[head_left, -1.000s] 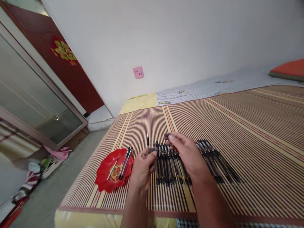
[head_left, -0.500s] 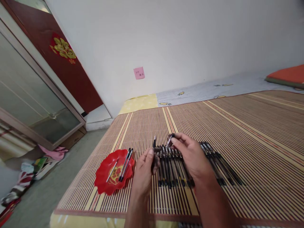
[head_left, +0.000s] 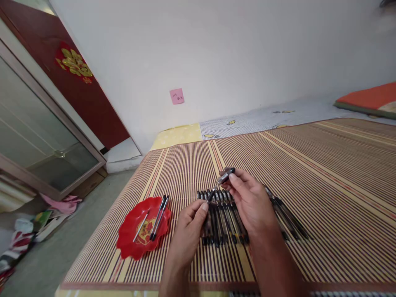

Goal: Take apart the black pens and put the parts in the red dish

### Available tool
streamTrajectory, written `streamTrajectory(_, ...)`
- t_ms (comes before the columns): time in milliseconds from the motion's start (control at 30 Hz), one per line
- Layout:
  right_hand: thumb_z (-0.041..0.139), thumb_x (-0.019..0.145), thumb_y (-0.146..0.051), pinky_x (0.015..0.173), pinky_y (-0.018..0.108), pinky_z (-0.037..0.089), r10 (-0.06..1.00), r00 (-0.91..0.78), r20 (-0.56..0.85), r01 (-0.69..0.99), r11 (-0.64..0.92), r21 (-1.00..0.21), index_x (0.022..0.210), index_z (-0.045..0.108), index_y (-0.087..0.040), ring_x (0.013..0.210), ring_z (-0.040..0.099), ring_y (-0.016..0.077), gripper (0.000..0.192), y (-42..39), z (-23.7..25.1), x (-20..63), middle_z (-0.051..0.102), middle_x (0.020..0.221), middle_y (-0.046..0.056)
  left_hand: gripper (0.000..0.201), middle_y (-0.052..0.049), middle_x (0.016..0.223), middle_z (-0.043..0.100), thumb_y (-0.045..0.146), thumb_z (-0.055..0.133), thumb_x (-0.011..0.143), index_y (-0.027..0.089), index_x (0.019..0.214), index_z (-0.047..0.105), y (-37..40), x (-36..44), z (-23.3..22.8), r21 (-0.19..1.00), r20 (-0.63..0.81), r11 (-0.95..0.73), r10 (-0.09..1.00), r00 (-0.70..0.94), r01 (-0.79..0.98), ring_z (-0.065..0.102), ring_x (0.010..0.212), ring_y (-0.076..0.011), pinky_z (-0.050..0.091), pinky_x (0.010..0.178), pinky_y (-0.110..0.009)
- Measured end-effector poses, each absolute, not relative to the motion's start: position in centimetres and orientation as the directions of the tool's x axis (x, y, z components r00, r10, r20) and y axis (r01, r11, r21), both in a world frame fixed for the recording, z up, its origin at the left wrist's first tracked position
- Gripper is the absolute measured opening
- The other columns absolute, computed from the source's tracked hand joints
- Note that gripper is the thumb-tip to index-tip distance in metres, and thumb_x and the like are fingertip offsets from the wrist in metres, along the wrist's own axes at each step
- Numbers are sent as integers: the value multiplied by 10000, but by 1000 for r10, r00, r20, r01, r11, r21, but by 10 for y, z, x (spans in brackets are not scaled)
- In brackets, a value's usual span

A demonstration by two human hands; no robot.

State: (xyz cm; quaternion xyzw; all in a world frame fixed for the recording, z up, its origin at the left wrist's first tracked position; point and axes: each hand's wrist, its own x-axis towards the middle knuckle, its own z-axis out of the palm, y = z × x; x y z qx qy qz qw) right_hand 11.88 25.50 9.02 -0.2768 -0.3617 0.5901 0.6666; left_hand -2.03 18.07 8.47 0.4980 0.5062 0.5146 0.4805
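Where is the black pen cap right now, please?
In the head view, the pen cap is pinched in the right hand, just right of centre, near the tip of the pen in the left hand.

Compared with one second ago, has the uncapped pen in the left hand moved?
Yes: the uncapped pen, near upright then, now leans right in the left hand, its tip nearer the red-centred mat stripe.

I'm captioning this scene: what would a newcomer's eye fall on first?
Probably the scalloped red dish on the striped mat, beside the left hand. Then the dark pens laid out on both sides of the right hand, and the gold ornament on the door at upper left.
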Motion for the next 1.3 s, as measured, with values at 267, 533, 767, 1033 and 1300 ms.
streamTrajectory(267, 765, 801, -378, 778, 314, 518, 977, -74, 202, -546, 130, -828, 944, 732, -230, 774, 640, 151, 208, 254, 89, 121, 717, 870, 19, 339, 53, 634, 402, 458, 582, 938, 172, 759, 547, 180, -16, 84, 999, 19, -20, 999, -30, -33, 303, 551, -85, 239, 482, -195)
streamTrajectory(533, 735, 836, -368, 802, 319, 498, 966, -136, 221, -522, 120, -844, 974, 722, -238, 801, 638, 163, 190, 254, 85, 121, 723, 911, 23, 264, 48, 665, 472, 420, 652, 891, 166, 916, 585, 180, -13, 84, 984, -20, 9, 998, -63, -179, 378, 555, -73, 274, 490, -176)
streamTrajectory(767, 728, 838, -363, 787, 310, 492, 963, -159, 220, -498, 114, -860, 975, 720, -228, 811, 636, 168, 192, 254, 84, 121, 725, 921, 30, 219, 51, 640, 490, 368, 625, 912, 161, 908, 557, 178, -12, 85, 974, 5, -15, 999, -48, -225, 355, 506, -59, 266, 469, -176)
streamTrajectory(1033, 728, 833, -350, 817, 312, 485, 938, -275, 211, -438, 74, -896, 972, 712, -225, 836, 653, 170, 188, 251, 87, 119, 728, 890, 24, 195, 34, 659, 524, 355, 613, 929, 164, 904, 585, 176, -11, 86, 953, -11, -5, 999, -51, -304, 372, 513, -61, 290, 478, -174)
streamTrajectory(1300, 710, 831, -366, 784, 301, 487, 932, -291, 217, -391, 92, -916, 954, 695, -211, 829, 656, 169, 198, 248, 94, 121, 731, 882, 26, 208, 36, 661, 528, 352, 652, 912, 155, 907, 587, 175, -7, 86, 940, -24, 3, 998, -57, -342, 395, 527, -55, 297, 479, -159)
